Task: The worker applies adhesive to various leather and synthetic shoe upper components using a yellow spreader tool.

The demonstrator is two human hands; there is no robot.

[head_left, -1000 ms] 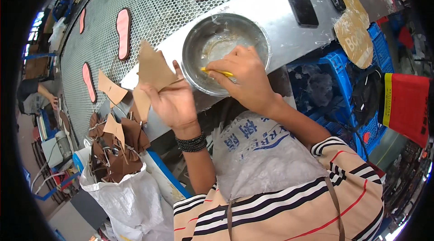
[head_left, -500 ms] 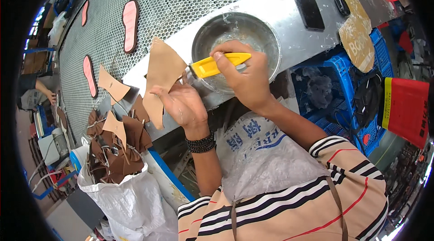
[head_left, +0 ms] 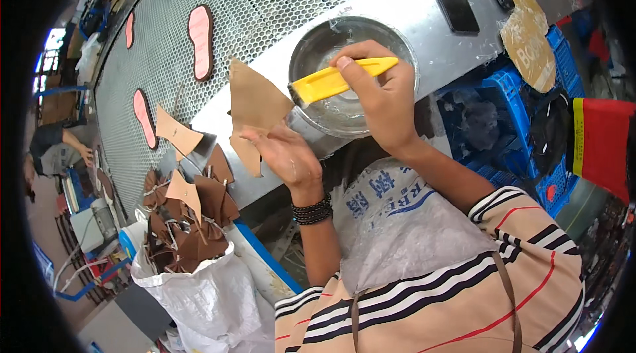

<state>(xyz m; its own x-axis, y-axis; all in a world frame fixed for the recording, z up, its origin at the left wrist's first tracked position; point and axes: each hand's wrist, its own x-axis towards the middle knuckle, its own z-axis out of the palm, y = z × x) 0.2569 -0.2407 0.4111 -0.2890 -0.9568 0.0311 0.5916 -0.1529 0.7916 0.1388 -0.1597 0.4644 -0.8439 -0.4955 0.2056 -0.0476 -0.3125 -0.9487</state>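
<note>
My left hand (head_left: 288, 154) holds up a tan leather-like cut piece (head_left: 257, 102), thumb on its face and the other fingers behind it. In my right hand (head_left: 387, 104) is a brush with a flat yellow handle (head_left: 341, 80); its dark bristle end (head_left: 295, 96) points left and is at the right edge of the piece. Whether the bristles touch the piece, I cannot tell. Under the brush and my right hand stands a round metal bowl (head_left: 311, 48), smeared with a clear, whitish residue.
Pink-topped insoles (head_left: 201, 41) lie on the honeycomb mesh surface (head_left: 245, 15). A phone (head_left: 453, 3) lies on the metal ledge (head_left: 424, 41). Brown and tan pieces (head_left: 199, 220) fill a white sack (head_left: 212, 293) at left. Blue crates (head_left: 510, 101) stand at right.
The view has shifted, carrying the scene slightly rightward. The brush's handle end has swung up and right, with my right hand. The tan piece has tilted, its lower end showing shorter.
</note>
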